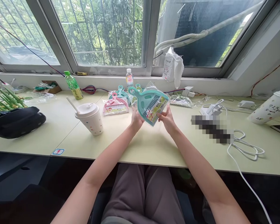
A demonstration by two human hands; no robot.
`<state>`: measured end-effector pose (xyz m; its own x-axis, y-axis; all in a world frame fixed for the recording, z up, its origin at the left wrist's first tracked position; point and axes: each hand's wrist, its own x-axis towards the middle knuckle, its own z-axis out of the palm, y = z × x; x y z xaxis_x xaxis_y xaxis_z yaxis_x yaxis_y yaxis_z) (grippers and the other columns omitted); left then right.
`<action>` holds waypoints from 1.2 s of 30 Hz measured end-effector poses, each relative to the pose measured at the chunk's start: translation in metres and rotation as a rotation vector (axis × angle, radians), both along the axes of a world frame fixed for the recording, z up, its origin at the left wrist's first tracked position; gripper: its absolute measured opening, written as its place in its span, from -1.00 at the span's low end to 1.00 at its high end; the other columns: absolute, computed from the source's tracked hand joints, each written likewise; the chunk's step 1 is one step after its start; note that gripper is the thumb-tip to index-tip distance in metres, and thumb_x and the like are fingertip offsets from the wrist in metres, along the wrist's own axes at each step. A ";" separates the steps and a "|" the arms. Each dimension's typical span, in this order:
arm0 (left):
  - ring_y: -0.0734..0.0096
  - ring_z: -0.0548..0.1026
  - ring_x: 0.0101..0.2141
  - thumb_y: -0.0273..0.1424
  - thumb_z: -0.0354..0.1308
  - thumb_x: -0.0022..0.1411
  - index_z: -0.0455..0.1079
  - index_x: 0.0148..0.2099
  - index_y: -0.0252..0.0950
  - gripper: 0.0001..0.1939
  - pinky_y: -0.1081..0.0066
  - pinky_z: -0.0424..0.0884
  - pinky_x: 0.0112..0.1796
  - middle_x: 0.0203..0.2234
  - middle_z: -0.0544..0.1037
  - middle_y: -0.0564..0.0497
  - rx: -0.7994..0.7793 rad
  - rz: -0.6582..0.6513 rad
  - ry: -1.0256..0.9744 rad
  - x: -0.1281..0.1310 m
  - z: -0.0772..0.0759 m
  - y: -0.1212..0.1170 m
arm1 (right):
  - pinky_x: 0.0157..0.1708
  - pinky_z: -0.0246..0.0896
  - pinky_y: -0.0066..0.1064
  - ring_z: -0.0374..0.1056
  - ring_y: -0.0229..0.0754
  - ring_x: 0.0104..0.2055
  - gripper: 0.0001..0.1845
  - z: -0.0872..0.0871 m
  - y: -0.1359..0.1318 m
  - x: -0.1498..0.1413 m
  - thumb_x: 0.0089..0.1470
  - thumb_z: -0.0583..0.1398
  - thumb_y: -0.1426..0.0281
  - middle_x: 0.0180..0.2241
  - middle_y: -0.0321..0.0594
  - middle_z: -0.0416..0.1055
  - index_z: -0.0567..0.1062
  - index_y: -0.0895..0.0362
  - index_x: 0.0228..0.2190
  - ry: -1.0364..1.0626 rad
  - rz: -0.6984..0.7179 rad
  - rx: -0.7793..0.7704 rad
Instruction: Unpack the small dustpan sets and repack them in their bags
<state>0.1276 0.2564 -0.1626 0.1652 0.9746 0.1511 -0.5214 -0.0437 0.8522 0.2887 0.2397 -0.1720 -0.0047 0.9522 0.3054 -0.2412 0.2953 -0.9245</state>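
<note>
A teal mini dustpan and brush set (149, 101) in clear plastic wrap is held up above the table, tilted, with its looped handle toward the upper left. My left hand (137, 119) grips its lower left side; the fingers are partly hidden behind it. On the lower right edge, my right hand (167, 119) pinches the pack beside its printed label. Behind my left hand lies a pink wrapped dustpan set (116, 105), with another teal set (120, 92) just behind that one. A further wrapped brush set (180, 100) lies beyond my right hand.
A white paper cup (90, 119) with a straw stands left of my left forearm. Farther back are a green bottle (73, 85) and a clear bottle (129, 77). White cables (247, 146) lie at right, near a large cup (269, 107). A black case (21, 123) sits at left.
</note>
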 end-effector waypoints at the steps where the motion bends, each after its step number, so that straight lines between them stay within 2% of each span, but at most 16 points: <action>1: 0.08 0.40 0.07 0.22 -0.20 0.23 0.29 0.17 -0.20 -0.26 0.15 0.40 -0.01 -0.02 0.51 -0.09 0.011 0.010 -0.046 0.001 0.000 -0.004 | -0.56 0.18 -0.48 0.28 -0.27 -0.48 0.50 0.000 0.001 0.002 -0.30 0.42 0.22 -0.30 -0.23 0.53 -0.52 0.06 0.31 0.009 -0.026 0.002; 3: 0.09 0.39 0.08 0.26 -0.26 0.21 0.24 0.20 -0.17 -0.22 0.17 0.39 -0.01 0.00 0.49 -0.08 0.041 0.047 -0.089 0.002 -0.001 -0.012 | -0.55 0.18 -0.48 0.29 -0.26 -0.45 0.49 0.000 0.002 0.004 -0.29 0.42 0.21 -0.28 -0.23 0.52 -0.51 0.04 0.31 0.023 -0.069 0.013; 5: 0.10 0.37 0.11 0.25 -0.22 0.21 0.19 0.23 -0.13 -0.24 0.19 0.37 0.01 0.05 0.46 -0.05 0.094 0.074 -0.042 0.004 -0.002 -0.018 | -0.54 0.19 -0.48 0.31 -0.25 -0.43 0.47 0.000 0.003 0.005 -0.29 0.41 0.21 -0.25 -0.23 0.52 -0.49 0.01 0.32 0.031 -0.100 0.025; 8: 0.08 0.33 0.15 0.12 0.06 0.19 0.14 0.24 -0.11 -0.31 0.16 0.32 0.06 0.14 0.37 -0.06 0.212 0.061 0.070 0.013 -0.007 -0.021 | -0.53 0.22 -0.48 0.35 -0.23 -0.38 0.41 0.000 0.003 0.005 -0.27 0.40 0.21 -0.21 -0.23 0.52 -0.43 -0.04 0.32 0.038 -0.130 0.042; 10: 0.05 0.32 0.15 -0.02 0.26 0.11 0.15 0.22 -0.17 -0.28 0.12 0.27 0.10 0.15 0.35 -0.13 0.288 0.040 0.122 0.020 -0.014 -0.019 | -0.51 0.25 -0.48 0.37 -0.22 -0.35 0.38 -0.001 0.004 0.005 -0.25 0.39 0.21 -0.19 -0.24 0.52 -0.40 -0.06 0.32 0.030 -0.145 0.046; 12: 0.03 0.33 0.13 -0.09 0.33 0.05 0.20 0.16 -0.26 -0.29 0.09 0.24 0.12 0.11 0.38 -0.19 0.339 0.041 0.152 0.024 -0.020 -0.016 | -0.50 0.28 -0.47 0.39 -0.21 -0.34 0.37 -0.001 0.004 0.006 -0.24 0.39 0.21 -0.18 -0.23 0.52 -0.40 -0.06 0.32 0.012 -0.152 0.036; 18: 0.07 0.37 0.08 -0.20 0.31 0.07 0.21 0.08 -0.30 -0.41 0.12 0.26 0.09 0.04 0.43 -0.18 0.376 0.073 0.180 0.021 -0.030 -0.006 | -0.49 0.35 -0.45 0.43 -0.18 -0.29 0.34 -0.001 0.004 0.005 -0.24 0.39 0.24 -0.17 -0.23 0.52 -0.35 -0.08 0.32 0.001 -0.136 0.024; 23: 0.08 0.39 0.04 -0.26 0.29 0.07 0.21 0.04 -0.31 -0.46 0.14 0.28 0.06 -0.01 0.45 -0.16 0.357 0.109 0.178 0.020 -0.031 -0.002 | -0.47 0.37 -0.45 0.43 -0.21 -0.31 0.23 -0.002 0.002 0.000 -0.20 0.36 0.28 -0.23 -0.30 0.52 -0.26 -0.11 0.31 0.045 -0.142 0.016; 29: 0.12 0.42 0.01 -0.33 0.23 0.11 0.19 0.02 -0.29 -0.54 0.14 0.32 0.03 -0.03 0.47 -0.14 0.238 0.175 0.217 0.019 -0.031 -0.003 | -0.45 0.41 -0.44 0.43 -0.23 -0.35 0.17 -0.003 0.000 -0.004 -0.19 0.32 0.32 -0.27 -0.33 0.51 -0.22 -0.09 0.30 0.079 -0.110 -0.008; 36: 0.13 0.43 0.00 -0.32 0.22 0.13 0.19 0.03 -0.27 -0.55 0.16 0.37 -0.02 -0.04 0.48 -0.13 0.250 0.203 0.264 0.018 -0.029 -0.006 | -0.46 0.42 -0.46 0.42 -0.25 -0.38 0.17 -0.002 -0.001 -0.004 -0.19 0.33 0.34 -0.29 -0.34 0.50 -0.22 -0.08 0.29 0.085 -0.091 -0.018</action>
<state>0.1457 0.2507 -0.1915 0.0383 0.9299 0.3658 -0.2457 -0.3461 0.9055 0.2852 0.2392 -0.1742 0.1071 0.9530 0.2835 -0.2923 0.3027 -0.9072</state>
